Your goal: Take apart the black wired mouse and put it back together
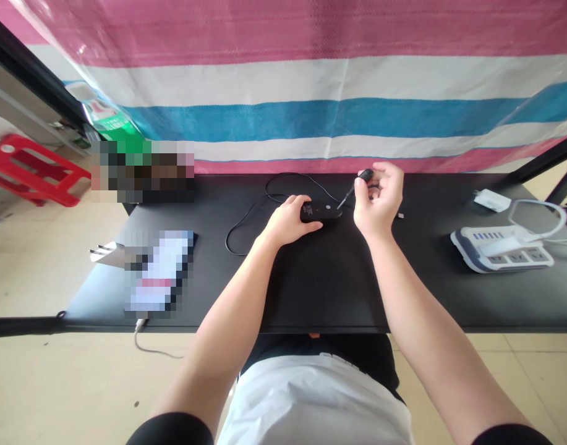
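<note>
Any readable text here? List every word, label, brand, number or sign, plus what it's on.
No text is legible.
Black device: pale print, too small to read.
Green-and-white item: pale marks, too blurred to read.
Phone: screen pixelated, unreadable.
Clothing at the waist: marks, too blurred to read.

I wear a white top [311, 405]; short black sleeves [172, 429] flank it, and just beyond its hem are my black bottoms [369, 346] with a pale marking [342, 362].
</note>
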A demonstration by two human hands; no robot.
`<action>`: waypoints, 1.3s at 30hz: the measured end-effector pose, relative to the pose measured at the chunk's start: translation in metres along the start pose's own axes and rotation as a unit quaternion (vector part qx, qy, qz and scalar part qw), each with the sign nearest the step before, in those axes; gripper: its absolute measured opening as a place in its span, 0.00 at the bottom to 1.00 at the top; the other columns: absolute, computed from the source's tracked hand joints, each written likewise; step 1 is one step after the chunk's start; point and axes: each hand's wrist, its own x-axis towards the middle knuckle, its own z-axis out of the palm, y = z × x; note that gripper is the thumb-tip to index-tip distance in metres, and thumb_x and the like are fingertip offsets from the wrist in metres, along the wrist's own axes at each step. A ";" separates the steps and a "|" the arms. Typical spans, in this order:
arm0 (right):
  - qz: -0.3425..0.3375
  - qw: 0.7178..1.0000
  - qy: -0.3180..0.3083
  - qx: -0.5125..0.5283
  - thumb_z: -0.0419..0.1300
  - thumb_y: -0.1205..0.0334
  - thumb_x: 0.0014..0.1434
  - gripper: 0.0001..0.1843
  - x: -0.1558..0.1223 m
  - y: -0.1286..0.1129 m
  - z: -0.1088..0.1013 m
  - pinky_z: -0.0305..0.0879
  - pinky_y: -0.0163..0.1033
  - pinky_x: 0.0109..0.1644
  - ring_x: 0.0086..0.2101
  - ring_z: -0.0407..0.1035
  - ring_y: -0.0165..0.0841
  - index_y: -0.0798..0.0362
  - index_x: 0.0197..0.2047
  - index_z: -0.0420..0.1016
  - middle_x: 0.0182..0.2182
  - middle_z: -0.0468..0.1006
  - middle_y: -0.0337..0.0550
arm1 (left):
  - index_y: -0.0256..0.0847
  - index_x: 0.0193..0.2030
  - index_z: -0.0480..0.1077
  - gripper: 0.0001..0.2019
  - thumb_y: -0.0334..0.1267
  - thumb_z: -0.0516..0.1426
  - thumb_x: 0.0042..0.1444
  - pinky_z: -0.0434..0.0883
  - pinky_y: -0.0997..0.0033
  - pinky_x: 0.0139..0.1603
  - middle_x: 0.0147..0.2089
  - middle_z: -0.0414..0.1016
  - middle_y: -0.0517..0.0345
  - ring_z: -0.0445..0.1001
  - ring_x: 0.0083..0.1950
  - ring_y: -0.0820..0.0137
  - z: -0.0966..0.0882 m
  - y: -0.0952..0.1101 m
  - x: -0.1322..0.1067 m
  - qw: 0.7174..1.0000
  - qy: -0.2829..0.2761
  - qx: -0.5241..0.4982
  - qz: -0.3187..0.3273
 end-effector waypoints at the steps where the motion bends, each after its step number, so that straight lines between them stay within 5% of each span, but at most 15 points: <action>1: -0.001 1.000 -0.004 0.009 0.54 0.50 0.65 0.19 0.000 0.000 0.000 0.73 0.40 0.33 0.36 0.76 0.35 0.50 0.55 0.63 0.40 0.78 0.49 | 0.42 0.60 0.66 0.31 0.51 0.64 0.51 0.71 0.57 0.59 0.58 0.72 0.49 0.72 0.59 0.55 0.000 0.000 0.000 1.000 0.000 0.001 0.000; 6: 0.002 0.999 -0.019 0.025 0.52 0.51 0.67 0.16 0.000 -0.002 0.001 0.73 0.39 0.36 0.41 0.76 0.35 0.51 0.52 0.65 0.42 0.78 0.50 | 0.41 0.60 0.66 0.31 0.51 0.64 0.51 0.71 0.57 0.59 0.59 0.71 0.48 0.72 0.60 0.55 0.001 -0.003 0.001 1.000 0.001 0.002 0.005; 15: -0.015 0.999 0.023 -0.021 0.61 0.50 0.61 0.14 0.004 -0.003 -0.001 0.69 0.36 0.28 0.33 0.70 0.30 0.50 0.45 0.71 0.38 0.74 0.43 | 0.41 0.61 0.66 0.32 0.51 0.65 0.51 0.71 0.58 0.59 0.59 0.71 0.48 0.72 0.60 0.55 0.002 -0.003 0.001 1.000 0.004 0.003 0.002; 24: -0.020 1.000 0.005 -0.013 0.57 0.51 0.64 0.19 0.001 -0.002 0.000 0.71 0.38 0.29 0.34 0.74 0.34 0.49 0.55 0.66 0.41 0.78 0.49 | 0.40 0.61 0.65 0.33 0.51 0.64 0.51 0.70 0.57 0.60 0.59 0.71 0.48 0.72 0.60 0.55 0.002 -0.005 0.002 1.000 0.003 0.004 0.000; 29: -0.025 0.999 -0.005 0.026 0.54 0.54 0.65 0.13 0.000 -0.004 -0.001 0.71 0.38 0.31 0.38 0.75 0.35 0.49 0.50 0.68 0.43 0.79 0.49 | 0.41 0.61 0.66 0.32 0.50 0.64 0.51 0.71 0.58 0.59 0.60 0.71 0.48 0.73 0.59 0.56 0.001 -0.002 0.001 1.000 -0.003 0.005 -0.008; 39: 0.000 0.999 0.031 -0.018 0.62 0.49 0.60 0.16 0.003 -0.003 -0.001 0.72 0.37 0.30 0.34 0.71 0.31 0.51 0.44 0.71 0.37 0.73 0.43 | 0.40 0.61 0.66 0.32 0.51 0.64 0.52 0.71 0.58 0.59 0.60 0.71 0.48 0.72 0.59 0.56 0.002 -0.005 0.001 1.000 -0.001 0.002 -0.002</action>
